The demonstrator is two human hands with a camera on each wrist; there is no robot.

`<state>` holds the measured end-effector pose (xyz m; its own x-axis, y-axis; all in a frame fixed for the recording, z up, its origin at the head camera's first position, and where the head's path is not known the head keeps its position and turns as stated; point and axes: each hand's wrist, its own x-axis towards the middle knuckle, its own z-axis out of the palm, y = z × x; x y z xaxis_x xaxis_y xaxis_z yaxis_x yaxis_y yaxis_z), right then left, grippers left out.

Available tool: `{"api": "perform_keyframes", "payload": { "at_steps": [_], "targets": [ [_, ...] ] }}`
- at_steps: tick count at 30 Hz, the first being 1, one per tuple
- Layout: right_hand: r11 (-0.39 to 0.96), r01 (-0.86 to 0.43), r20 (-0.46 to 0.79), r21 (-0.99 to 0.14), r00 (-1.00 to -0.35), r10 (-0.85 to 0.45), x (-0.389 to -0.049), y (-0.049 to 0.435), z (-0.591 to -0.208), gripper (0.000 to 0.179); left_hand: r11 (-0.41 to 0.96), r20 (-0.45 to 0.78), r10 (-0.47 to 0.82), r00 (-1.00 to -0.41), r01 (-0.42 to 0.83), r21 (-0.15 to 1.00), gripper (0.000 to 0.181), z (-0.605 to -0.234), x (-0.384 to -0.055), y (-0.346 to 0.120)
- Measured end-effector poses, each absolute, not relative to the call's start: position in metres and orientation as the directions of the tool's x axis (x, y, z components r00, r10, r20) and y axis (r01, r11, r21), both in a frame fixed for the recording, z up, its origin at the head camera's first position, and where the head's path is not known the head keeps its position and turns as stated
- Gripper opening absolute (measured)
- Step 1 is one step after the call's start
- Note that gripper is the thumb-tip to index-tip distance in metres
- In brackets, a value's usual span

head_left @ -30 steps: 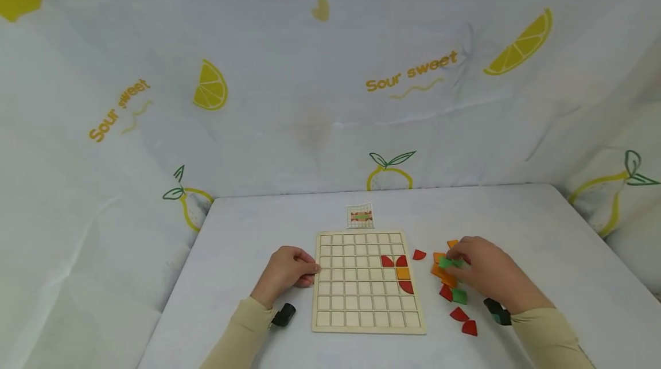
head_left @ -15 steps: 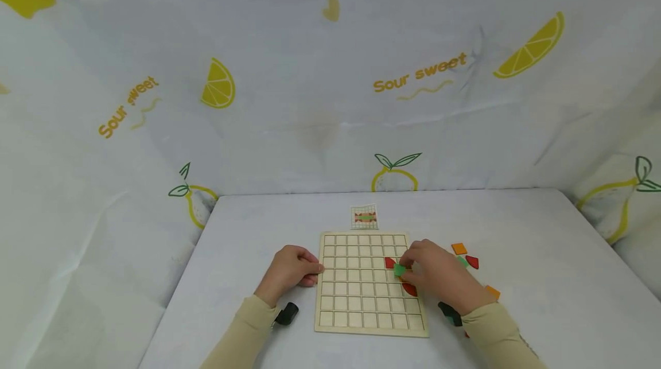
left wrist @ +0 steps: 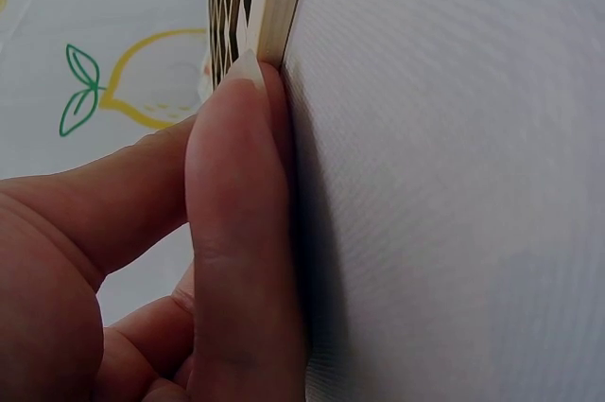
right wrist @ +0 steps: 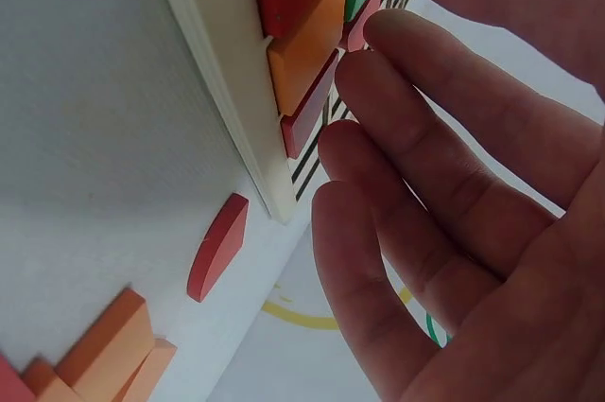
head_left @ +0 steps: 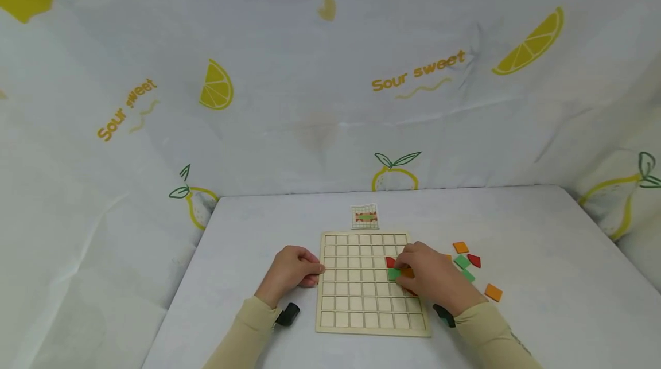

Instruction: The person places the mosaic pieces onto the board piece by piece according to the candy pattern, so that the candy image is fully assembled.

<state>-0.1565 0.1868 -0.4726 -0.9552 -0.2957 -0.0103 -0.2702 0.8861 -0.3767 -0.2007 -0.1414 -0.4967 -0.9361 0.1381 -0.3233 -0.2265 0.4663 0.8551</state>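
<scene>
A pale wooden grid board (head_left: 356, 288) lies flat on the table. At its left edge my left hand (head_left: 291, 268) holds the rim between thumb and finger; the left wrist view shows the thumb (left wrist: 236, 184) against the edge. Over the board's right side is my right hand (head_left: 431, 274), fingertips at a green square (head_left: 393, 274) that sits in a cell. In the right wrist view the fingers (right wrist: 425, 128) extend loosely, with nothing visible between them. Beside the green square sit an orange square (head_left: 408, 272) and a red quarter-circle piece (head_left: 390, 262); the hand partly covers the others.
Loose orange (head_left: 493, 292), green (head_left: 462, 261) and red pieces (head_left: 474, 260) lie right of the board, some behind the right arm. A small pattern card (head_left: 365, 217) stands beyond the board's far edge. A lemon-print cloth (head_left: 289, 99) hangs behind the table.
My right hand has gone left from the loose pieces to the board, carrying a green square, which now sits left of the orange one. My left hand stays at the board's edge.
</scene>
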Motion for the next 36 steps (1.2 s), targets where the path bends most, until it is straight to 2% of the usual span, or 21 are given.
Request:
{"api": "perform_keyframes", "payload": {
  "at_steps": [21, 27, 36],
  "targets": [
    [0.889, -0.28, 0.032, -0.362, -0.957, -0.288, -0.154, 0.191, -0.467, 0.009, 0.472, -0.316, 0.142, -0.938, -0.217, 0.855, 0.021, -0.495, -0.2, -0.139],
    [0.897, -0.3, 0.092, -0.324, -0.954, -0.285, -0.134, 0.225, -0.461, 0.008, 0.458, -0.319, 0.159, -0.934, -0.217, 0.862, 0.021, -0.501, -0.199, -0.135],
    [0.948, -0.186, 0.028, -0.258, -0.982, -0.185, -0.099, 0.271, -0.458, 0.013, 0.476, -0.321, 0.152, -0.935, -0.216, 0.853, 0.021, -0.499, -0.198, -0.141]
  ]
}}
